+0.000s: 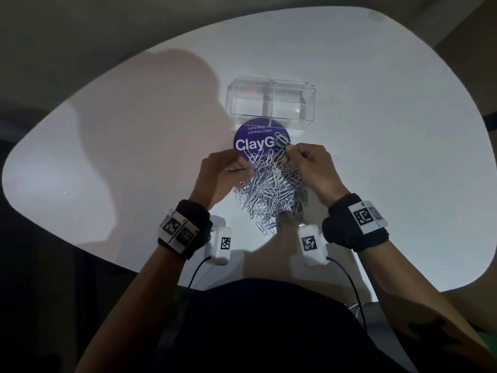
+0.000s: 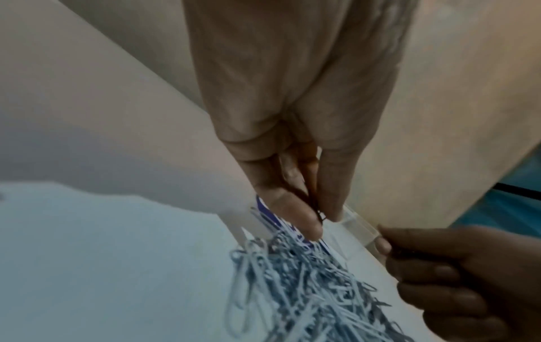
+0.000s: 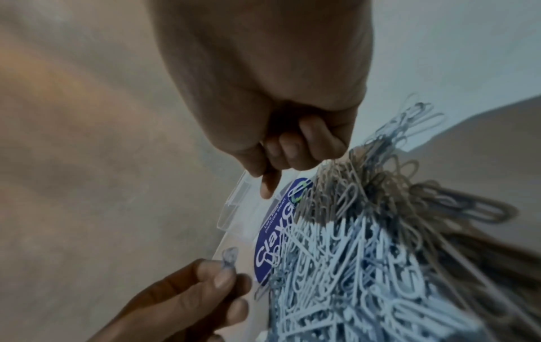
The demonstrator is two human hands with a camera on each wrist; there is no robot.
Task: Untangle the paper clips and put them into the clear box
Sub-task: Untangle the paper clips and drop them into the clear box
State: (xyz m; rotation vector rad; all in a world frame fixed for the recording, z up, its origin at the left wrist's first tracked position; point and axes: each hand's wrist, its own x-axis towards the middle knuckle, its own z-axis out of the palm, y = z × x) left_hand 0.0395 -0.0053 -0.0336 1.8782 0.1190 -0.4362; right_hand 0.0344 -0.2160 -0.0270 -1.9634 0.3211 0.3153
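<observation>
Now pinching one freed clip [image 3: 229, 258] in left hand [image 1: 215, 176], right hand [image 1: 313, 168] fingers curled gripping tangled silver wire paper-clip heap [image 1: 271, 192]; best dropped straight into clear plastic box [image 1: 270, 102] beyond heap

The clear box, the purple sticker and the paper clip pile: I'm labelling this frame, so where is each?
clear box [image 1: 270, 102]: head view, middle of its front wall.
purple sticker [image 1: 251, 143]: head view, on the white lettering.
paper clip pile [image 1: 271, 189]: head view, centre of the tangle.
</observation>
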